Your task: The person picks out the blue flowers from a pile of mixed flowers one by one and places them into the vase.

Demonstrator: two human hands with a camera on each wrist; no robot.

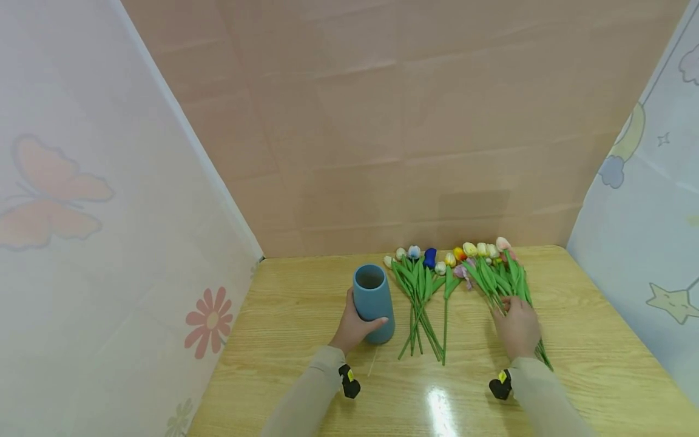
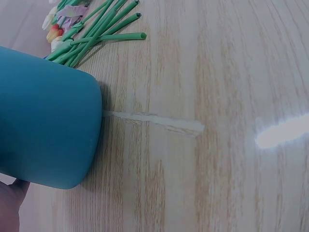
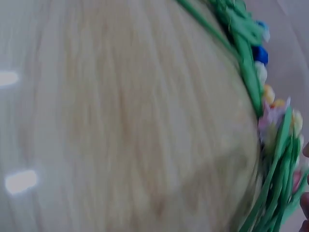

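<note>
The left hand curled round the blue vase, seemingly to steady it, while the right hand, at the vase's three o'clock, pinched tulip stems.

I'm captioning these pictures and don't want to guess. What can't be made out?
Left hand: head view, partly hidden by the vase.
Vase: left wrist view, top cut off by the left edge.
Right hand: right wrist view, mostly cut off by the right edge.
Flowers: right wrist view, details blurred.
</note>
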